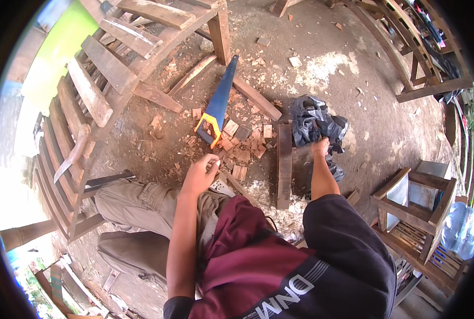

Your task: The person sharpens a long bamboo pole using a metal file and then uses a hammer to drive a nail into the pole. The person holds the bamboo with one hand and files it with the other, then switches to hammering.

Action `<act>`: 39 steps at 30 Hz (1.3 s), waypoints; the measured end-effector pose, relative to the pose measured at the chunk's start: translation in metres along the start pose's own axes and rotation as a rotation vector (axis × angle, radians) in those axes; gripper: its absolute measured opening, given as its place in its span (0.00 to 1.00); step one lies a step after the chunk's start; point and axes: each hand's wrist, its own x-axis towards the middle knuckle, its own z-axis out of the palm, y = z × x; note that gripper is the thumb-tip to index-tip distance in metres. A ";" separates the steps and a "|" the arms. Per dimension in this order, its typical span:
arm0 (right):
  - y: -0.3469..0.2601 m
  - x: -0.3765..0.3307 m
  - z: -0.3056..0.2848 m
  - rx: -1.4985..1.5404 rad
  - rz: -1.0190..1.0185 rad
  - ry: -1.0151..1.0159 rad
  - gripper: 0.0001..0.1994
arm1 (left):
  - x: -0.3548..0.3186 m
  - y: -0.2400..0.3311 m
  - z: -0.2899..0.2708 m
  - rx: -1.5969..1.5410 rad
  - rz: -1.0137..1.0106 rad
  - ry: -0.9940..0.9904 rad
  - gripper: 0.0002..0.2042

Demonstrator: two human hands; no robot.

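Your right hand [320, 147] is reaching out ahead of you and gripping the near edge of a crumpled black plastic bag [315, 123] that is lying on the dirt floor [364, 106]. Your left hand [200, 174] is resting by your knee with its fingers curled over a small pale object; whether it is actually clutching that object I cannot tell.

Open ground is lying mostly beyond and to the right of the bag, where the floor is carrying only pale sawdust and a few chips. Just left of the bag a short wooden plank [284, 165] is lying lengthwise toward you, almost touching the bag's edge. Left of that, a heap of small reddish wood offcuts [242, 146] is crowding the ground between your two hands.

A handsaw [218, 103] with a blue blade and a yellow handle is lying across the offcuts, handle toward you, blade pointing away toward a wooden post [220, 32]. A large slatted wooden frame [96, 90] is closing off your whole left side, and a knife-like tool [73, 153] is resting on its slats. To your right a small wooden stool frame [415, 204] is standing near your elbow, narrowing the room there.
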 end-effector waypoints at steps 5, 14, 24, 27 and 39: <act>-0.029 -0.015 -0.009 -0.290 -0.009 -0.122 0.33 | -0.007 -0.004 0.000 0.133 -0.035 -0.022 0.10; -0.038 -0.035 -0.034 -0.314 -0.013 -0.301 0.25 | -0.010 -0.011 0.001 0.165 -0.003 0.012 0.09; -0.052 -0.008 -0.113 -0.266 -0.438 -0.490 0.23 | -0.012 -0.009 -0.005 0.084 0.076 0.027 0.11; -0.077 -0.016 -0.130 -0.188 -0.437 -0.655 0.18 | -0.017 0.002 -0.012 0.018 0.096 0.043 0.12; -0.309 -0.239 -0.095 0.192 -0.815 -1.117 0.17 | -0.096 0.019 -0.098 -0.828 0.231 0.549 0.10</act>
